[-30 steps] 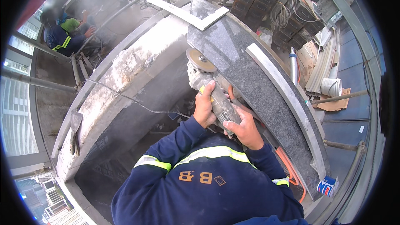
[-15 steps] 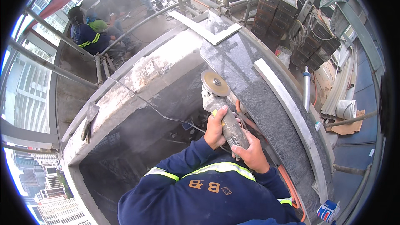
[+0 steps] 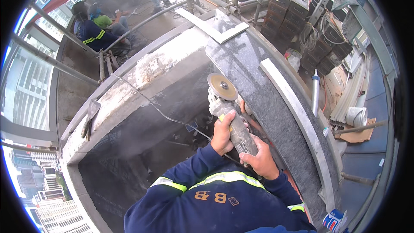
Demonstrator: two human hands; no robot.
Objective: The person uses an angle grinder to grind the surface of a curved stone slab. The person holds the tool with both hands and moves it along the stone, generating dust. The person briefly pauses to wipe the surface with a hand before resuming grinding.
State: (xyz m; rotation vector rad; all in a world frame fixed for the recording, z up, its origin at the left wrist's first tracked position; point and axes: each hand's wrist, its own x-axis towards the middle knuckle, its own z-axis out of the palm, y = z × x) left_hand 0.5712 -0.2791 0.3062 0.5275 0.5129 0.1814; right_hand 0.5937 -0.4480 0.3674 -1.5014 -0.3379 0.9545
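Observation:
Both my hands grip a dusty grey angle grinder (image 3: 236, 126), its round cutting disc (image 3: 223, 86) at the far end. My left hand (image 3: 223, 133) is closed round the front of the body, thumb on top. My right hand (image 3: 261, 159) wraps the rear end. The disc hangs beside the edge of a dark grey stone slab (image 3: 276, 116), apart from it as far as I can tell. A long pale straight bar (image 3: 302, 121) lies along the slab. An L-shaped white square (image 3: 221, 38) rests at the slab's far end.
Left of the slab is a dark recess (image 3: 125, 164) inside a concrete ledge (image 3: 159, 60), crossed by a thin cable. A trowel (image 3: 91, 111) lies on the ledge. Scaffold pipes (image 3: 56, 65) surround the area. Co-workers (image 3: 92, 30) sit beyond. A sealant tube (image 3: 315, 90) and bucket (image 3: 357, 115) stand right.
The view has shifted slightly. My hands and the grinder keep nearly the same pose, with the disc still beside the slab edge. More of the thin cable shows near my left wrist.

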